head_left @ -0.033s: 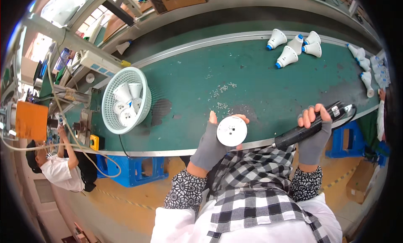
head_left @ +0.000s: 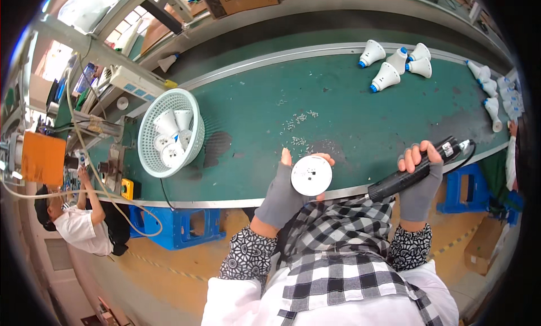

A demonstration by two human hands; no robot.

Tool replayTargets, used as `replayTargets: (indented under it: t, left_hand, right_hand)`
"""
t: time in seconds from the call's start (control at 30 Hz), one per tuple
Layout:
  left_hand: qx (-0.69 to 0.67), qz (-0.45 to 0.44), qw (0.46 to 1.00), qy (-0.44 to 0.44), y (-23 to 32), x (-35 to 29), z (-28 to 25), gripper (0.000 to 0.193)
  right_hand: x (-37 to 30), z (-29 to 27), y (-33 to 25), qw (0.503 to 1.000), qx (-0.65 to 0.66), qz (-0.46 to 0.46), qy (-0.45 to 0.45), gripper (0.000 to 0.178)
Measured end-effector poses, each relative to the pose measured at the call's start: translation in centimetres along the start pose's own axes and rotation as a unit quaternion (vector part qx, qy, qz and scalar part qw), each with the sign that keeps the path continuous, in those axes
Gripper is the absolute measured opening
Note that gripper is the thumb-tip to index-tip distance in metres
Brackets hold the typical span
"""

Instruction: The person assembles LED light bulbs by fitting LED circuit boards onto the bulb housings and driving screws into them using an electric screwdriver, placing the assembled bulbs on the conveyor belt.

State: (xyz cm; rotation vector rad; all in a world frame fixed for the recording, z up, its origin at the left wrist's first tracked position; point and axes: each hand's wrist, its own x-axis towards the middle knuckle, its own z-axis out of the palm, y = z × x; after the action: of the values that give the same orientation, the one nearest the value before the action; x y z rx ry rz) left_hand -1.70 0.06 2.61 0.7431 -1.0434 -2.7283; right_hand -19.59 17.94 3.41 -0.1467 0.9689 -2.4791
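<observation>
Left-hand grip [head_left: 284, 190] was closed around disc-faced white lamp part [head_left: 305, 178], right of pale-green perforated plastic basket [head_left: 147, 135]; right-hand grip [head_left: 425, 190] was wrapped around black cylindrical screwdriver [head_left: 391, 183], farther right.

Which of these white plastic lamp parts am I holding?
The white, round-faced lamp part in your grey-gloved left hand; it alone is in your hands, since your right hand grips a black cylindrical tool.

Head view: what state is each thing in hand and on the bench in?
Left hand: closed around white disc
White disc: held, flat face showing
Right hand: wrapped around black tool
Black tool: held slanting, tip apart from disc
Basket: holding white parts
Small pale bits: loose, scattered
Five blue-ended cones: grouped, out of hand
</observation>
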Motion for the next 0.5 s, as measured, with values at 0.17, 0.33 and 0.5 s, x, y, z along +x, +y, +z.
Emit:
replayTargets:
  t: [0.17, 0.33, 0.5]
  left_hand:
    - [0.047, 0.006, 0.998, -0.046, 0.5, -0.2, -0.2, 0.088]
    - [0.138, 0.062, 0.988, -0.038, 3.2, 4.1, 2.1, 0.074]
    - [0.21, 0.139, 0.966, 0.055, 4.6, 18.9, 4.1, 0.049]
  right_hand:
    - [-0.2, 0.1, -0.1, 0.998, -0.025, 0.047, 0.022, 0.013]
    - [1.2, -0.5, 0.2, 0.989, -0.026, 0.139, 0.05, 0.014]
    - [6.7, -2.1, 3.2, 0.978, 0.02, 0.169, 0.119, 0.021]
